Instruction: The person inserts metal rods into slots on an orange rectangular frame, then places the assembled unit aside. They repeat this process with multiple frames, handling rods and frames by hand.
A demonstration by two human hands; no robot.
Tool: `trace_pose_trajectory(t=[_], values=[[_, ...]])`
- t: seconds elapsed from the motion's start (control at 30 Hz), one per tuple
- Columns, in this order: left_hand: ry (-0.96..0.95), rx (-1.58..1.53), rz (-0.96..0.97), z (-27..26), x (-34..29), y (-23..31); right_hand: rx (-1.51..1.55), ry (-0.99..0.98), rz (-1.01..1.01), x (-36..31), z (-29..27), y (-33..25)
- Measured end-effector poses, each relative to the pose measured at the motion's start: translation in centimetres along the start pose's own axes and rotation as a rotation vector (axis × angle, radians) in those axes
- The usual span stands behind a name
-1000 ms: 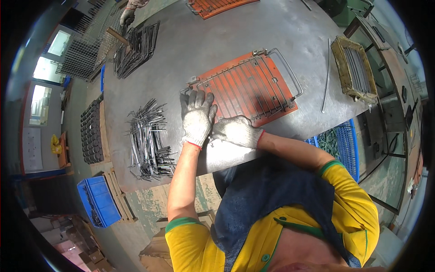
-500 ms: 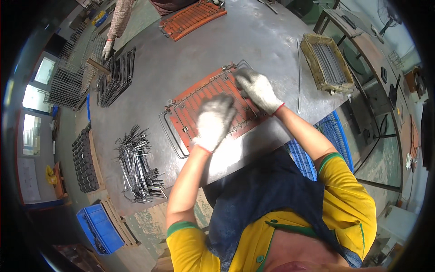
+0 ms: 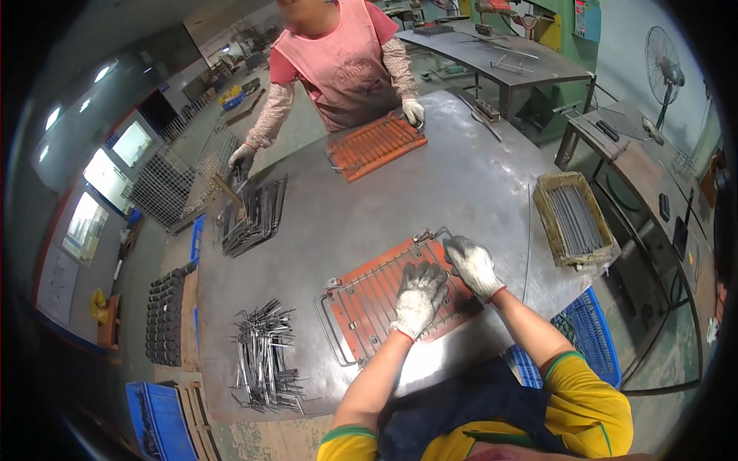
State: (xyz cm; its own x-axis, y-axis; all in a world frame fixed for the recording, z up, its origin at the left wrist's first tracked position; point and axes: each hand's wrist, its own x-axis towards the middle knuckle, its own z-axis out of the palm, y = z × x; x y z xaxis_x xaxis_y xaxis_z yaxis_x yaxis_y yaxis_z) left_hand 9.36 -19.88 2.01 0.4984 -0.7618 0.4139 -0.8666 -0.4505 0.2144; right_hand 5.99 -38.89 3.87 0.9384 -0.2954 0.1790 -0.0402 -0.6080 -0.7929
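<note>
In front of me on the metal table lies an orange-red fixture plate with a rack of thin parallel wires set on it. A bent wire handle sticks out at its left end; another wire handle shows at the far right. My left hand, in a white glove with dark fingertips, lies on the wires with fingers stretched out. My right hand, gloved alike, curls its fingers at the right end of the rack, by the right handle; its fingertips are partly hidden.
Left of the fixture lies a pile of short bent wires. Farther off are stacked wire frames and a second orange fixture, each touched by a co-worker in pink. A box of rods stands right, above a blue basket.
The view has tilted up, bringing the co-worker's upper body into sight. My left hand has shifted right across the wires, closer to my right hand, which stays at the right end.
</note>
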Motion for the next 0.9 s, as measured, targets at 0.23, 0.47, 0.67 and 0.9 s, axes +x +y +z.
trace_pose_trajectory(t=[0.23,0.47,0.67,0.9], values=[[-0.03,-0.003,-0.011,-0.9,0.3,0.6,0.413,0.066,0.151,-0.6,-0.6,-1.3],[-0.034,0.024,-0.001,-1.0,0.6,0.3,0.622,0.1,0.233,-0.6,-0.9,-1.7],[0.014,-0.015,0.014,1.8,-0.4,-0.8,0.279,0.013,-0.001,0.8,-0.9,1.5],[-0.103,-0.019,-0.084,-0.3,0.9,0.3,0.1,-0.119,-0.235,4.3,-0.8,-2.7]])
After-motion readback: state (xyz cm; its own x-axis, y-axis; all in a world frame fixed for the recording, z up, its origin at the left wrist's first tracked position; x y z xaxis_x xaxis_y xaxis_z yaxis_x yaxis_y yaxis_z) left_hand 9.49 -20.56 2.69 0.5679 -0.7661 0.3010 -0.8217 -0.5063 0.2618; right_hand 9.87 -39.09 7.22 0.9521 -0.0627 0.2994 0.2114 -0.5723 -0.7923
